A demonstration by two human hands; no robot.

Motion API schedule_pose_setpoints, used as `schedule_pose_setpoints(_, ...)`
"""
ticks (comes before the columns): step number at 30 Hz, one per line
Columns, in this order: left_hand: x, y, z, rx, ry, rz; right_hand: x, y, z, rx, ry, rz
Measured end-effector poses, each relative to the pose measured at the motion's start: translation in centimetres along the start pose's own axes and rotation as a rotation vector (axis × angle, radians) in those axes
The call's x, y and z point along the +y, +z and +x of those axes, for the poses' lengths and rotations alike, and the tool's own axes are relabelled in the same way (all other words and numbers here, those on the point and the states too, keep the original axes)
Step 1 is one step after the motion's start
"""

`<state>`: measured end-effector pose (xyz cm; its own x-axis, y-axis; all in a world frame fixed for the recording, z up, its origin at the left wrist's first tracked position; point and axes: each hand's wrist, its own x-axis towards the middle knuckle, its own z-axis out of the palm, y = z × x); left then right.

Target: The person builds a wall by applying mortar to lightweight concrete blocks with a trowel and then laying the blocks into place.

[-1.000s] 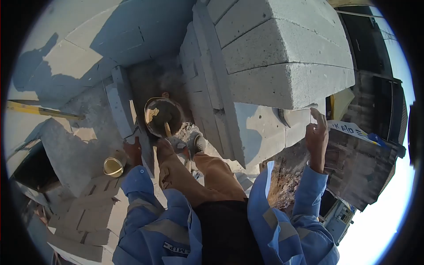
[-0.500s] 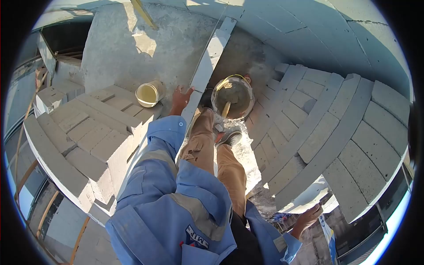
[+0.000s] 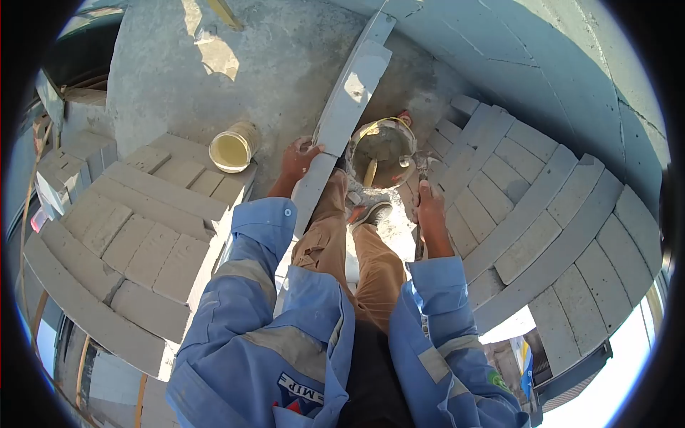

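My left hand is at the joint of a narrow row of pale blocks, its fingers curled over the edge of one block. My right hand is closed around a hammer-like tool, whose head points away from me beside the bucket and whose slim shaft runs back toward my sleeve. Between the hands stands a round bucket of grey mortar, with a wooden-looking handle sticking out of it.
Stacked pale blocks stand on my left and right. A smaller cream bucket is on the concrete floor. A block wall rises at the far right. My shoe is just below the mortar bucket.
My right hand has come up from the near edge of the right stack to beside the mortar bucket, now with the tool showing. My left hand stays at the block row, fingers more curled.
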<state>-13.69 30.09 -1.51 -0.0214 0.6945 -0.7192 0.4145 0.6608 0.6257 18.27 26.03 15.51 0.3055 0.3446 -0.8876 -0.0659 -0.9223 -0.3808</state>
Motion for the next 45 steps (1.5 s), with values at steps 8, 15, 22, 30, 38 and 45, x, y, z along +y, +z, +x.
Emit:
schedule_pose_setpoints(8,-0.2,0.5,-0.9,0.094,-0.057,-0.165,-0.5,6.8,24.2,-0.167,0.226,0.343)
schedule_pose_setpoints(15,-0.3,0.5,-0.7,0.076,-0.066,-0.182,-2.4,11.6,24.5,-0.252,0.269,0.408)
schedule_pose_setpoints(22,-0.6,0.3,-0.6,0.064,-0.046,-0.011,-2.3,12.2,25.9,-0.232,0.259,0.353)
schedule_pose_setpoints(30,-0.1,-0.4,-0.3,0.033,-0.027,0.084,-3.0,12.8,27.9,-0.215,0.206,0.435)
schedule_pose_setpoints(38,-0.4,-0.2,-0.4,0.033,-0.032,0.096,-5.2,12.3,27.0,-0.231,0.198,0.367)
schedule_pose_setpoints(45,-0.9,0.1,-0.2,0.045,-0.005,0.111,-3.6,11.0,25.8,-0.214,0.153,0.334)
